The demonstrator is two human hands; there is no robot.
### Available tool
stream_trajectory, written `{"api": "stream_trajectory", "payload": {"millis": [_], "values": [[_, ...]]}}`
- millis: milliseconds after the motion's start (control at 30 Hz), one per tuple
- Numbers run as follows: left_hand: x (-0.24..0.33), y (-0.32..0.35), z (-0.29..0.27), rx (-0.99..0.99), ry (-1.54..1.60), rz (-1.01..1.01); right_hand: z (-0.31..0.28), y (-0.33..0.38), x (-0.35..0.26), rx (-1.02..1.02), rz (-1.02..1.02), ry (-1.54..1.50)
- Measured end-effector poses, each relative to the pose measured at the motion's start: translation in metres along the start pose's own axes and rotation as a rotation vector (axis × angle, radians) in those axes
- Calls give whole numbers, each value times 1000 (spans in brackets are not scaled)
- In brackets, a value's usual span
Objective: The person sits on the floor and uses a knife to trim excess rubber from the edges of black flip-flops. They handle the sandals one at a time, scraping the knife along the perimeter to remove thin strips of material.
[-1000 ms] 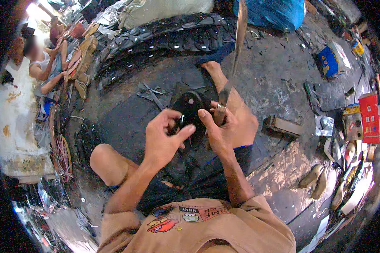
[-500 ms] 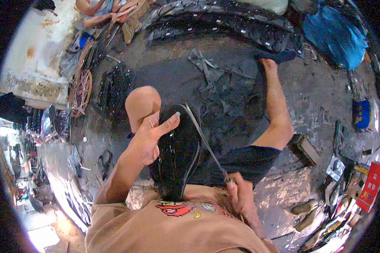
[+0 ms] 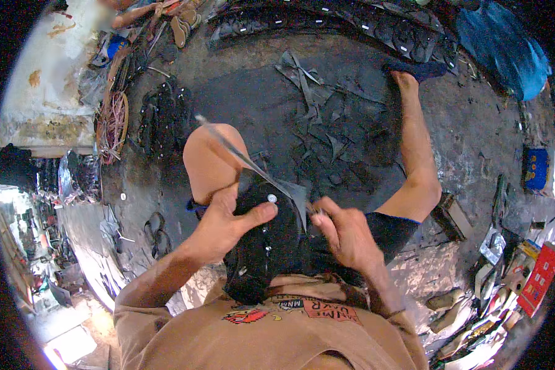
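A black sole-shaped piece of footwear (image 3: 253,206) with a round pale stud rests upright along my lap, its far end beside my bare knee. My left hand (image 3: 228,222) grips it from the left, thumb pressed beside the stud. A long, thin dark offcut strip (image 3: 256,166) slants over its far end, from above my knee to a wider, folded part near my right hand. My right hand (image 3: 345,231) is closed, with a small tip poking out towards that folded part. What it holds is mostly hidden by the fingers.
Dark scraps (image 3: 314,92) litter the floor ahead. Rows of black footwear (image 3: 327,31) lie at the back, with a blue sheet (image 3: 505,52) on the right. Beside my right thigh stands a block (image 3: 453,216). A red box (image 3: 539,279) is far right; another person's arm (image 3: 132,15) shows at upper left.
My right hand has moved away from my body, up beside the footwear's far end. The strip has swung from running down towards my lap to slanting across towards my knee.
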State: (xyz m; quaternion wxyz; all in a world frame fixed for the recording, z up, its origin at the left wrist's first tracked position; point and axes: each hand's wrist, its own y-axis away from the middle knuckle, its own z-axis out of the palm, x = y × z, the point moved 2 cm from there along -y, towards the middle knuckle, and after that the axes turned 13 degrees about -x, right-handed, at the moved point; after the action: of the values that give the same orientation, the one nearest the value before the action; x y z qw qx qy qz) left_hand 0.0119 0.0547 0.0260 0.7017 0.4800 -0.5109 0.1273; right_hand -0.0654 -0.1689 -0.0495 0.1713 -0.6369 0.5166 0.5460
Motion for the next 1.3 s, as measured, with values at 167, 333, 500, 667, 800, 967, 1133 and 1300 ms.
{"api": "stream_trajectory", "payload": {"millis": [167,333,500,667,800,967,1133,1300], "values": [[2,-4,-2,-87,70,-104,-59,-40,-26,-203,-171,55],[18,-6,-5,-28,156,-128,-40,-81,-38,-65,-153,-81],[24,-13,34,-390,141,-3,-25,-143,52,405,-255,-160],[46,-11,-40,550,-551,573,-8,-94,131,506,-2,-647],[16,-44,9,226,590,344,-28,2,113,701,119,-688],[22,-48,68,93,1046,310,12,77,34,715,-151,-228],[14,-45,83,121,1090,288,73,119,26,513,132,-210],[-7,-31,83,230,1021,250,67,123,29,428,338,-128]]}}
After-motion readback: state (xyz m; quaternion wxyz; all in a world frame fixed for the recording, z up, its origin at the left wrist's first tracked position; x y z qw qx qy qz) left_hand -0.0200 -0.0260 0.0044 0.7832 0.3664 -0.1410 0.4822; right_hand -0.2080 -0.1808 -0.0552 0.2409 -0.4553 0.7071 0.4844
